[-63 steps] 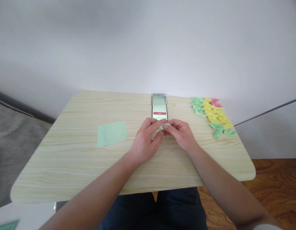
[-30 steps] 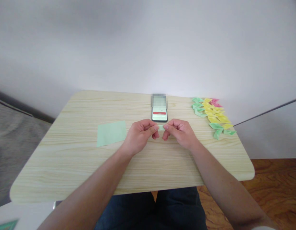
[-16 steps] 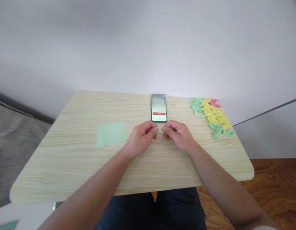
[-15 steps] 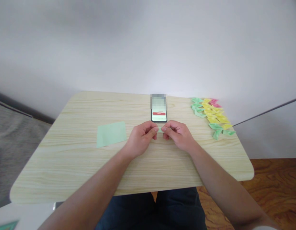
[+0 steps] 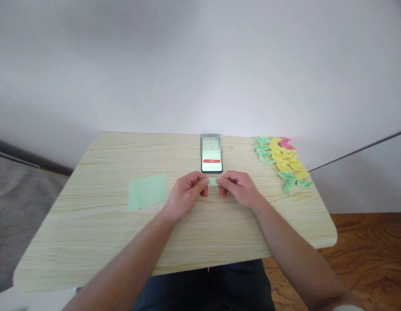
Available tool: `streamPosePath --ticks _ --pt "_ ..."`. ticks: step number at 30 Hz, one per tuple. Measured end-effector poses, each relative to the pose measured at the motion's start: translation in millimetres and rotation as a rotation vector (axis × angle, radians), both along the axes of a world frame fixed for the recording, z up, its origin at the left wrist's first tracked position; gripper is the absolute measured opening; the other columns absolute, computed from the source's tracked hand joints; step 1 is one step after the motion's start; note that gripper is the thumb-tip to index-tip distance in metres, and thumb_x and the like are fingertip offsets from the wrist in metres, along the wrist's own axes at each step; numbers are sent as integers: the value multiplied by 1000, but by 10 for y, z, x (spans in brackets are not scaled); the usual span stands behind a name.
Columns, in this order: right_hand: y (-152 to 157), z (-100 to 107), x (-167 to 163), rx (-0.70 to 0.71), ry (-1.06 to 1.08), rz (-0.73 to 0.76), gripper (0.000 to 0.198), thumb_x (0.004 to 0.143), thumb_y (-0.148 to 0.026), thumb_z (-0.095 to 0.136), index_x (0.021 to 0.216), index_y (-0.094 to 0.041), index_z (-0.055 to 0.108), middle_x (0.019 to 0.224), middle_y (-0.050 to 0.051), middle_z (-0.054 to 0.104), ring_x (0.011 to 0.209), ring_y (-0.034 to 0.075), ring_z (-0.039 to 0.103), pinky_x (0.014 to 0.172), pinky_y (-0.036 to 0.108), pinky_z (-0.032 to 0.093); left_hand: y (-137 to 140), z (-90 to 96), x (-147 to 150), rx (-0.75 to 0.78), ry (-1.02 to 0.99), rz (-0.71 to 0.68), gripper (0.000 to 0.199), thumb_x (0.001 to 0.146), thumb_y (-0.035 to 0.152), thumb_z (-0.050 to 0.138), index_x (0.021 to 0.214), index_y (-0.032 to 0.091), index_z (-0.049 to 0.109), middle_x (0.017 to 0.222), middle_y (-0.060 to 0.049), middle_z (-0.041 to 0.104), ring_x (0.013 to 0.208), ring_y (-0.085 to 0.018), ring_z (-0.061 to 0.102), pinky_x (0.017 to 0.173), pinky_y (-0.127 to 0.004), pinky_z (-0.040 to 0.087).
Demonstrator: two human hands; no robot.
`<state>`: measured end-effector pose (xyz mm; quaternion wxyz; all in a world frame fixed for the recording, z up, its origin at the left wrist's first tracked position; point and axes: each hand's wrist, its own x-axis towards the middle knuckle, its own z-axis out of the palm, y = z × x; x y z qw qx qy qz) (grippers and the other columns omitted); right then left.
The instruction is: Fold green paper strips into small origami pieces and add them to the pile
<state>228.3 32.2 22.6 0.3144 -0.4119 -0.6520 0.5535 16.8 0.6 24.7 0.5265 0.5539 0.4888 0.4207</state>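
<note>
Between my two hands is a narrow folded strip of light green paper [image 5: 213, 182], held just above the table in front of the phone. My left hand [image 5: 189, 190] pinches its left end between thumb and fingers. The right end is pinched by my right hand [image 5: 237, 186] in the same way. Fingers cover both ends, so only the middle of the strip shows. To the left of my left hand, a flat sheet of light green paper [image 5: 147, 192] lies on the table.
A phone [image 5: 211, 165] with a lit screen lies at the table's back edge by the wall. Several folded paper pieces in yellow [image 5: 284, 160], green [image 5: 264, 149] and pink [image 5: 286, 143] are grouped at the right. The pale wooden table [image 5: 90, 233] has rounded corners.
My hands have moved slightly apart, so more of the green strip shows between them. The whole scene sits a little lower and further left as the camera has shifted.
</note>
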Motion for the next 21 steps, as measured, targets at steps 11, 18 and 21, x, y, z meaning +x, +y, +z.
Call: streamPosePath --ticks 11,18,21 --pt "38 44 65 -85 9 -31 42 96 -54 62 73 -19 66 62 0 67 55 13 59 57 26 46 4 -59 -37 -64 -91 64 23 94 40 64 97 17 69 68 0 66 67 -14 57 70 -28 45" --pt "88 20 41 -274 170 -83 42 89 -55 70 69 -18 65 58 -1 66 50 12 59 53 25 48 -19 -88 -6 -33 -114 88 37 85 36 76 119 21 70 99 -6 74 91 -18 68 85 -32 53" --pt "52 2 34 -388 190 -122 44 85 -58 73 69 -18 65 58 0 66 49 14 60 51 26 50 -28 -109 19 -2 -41 121 29 85 35 76 109 20 74 104 -8 75 94 -20 68 88 -34 53"
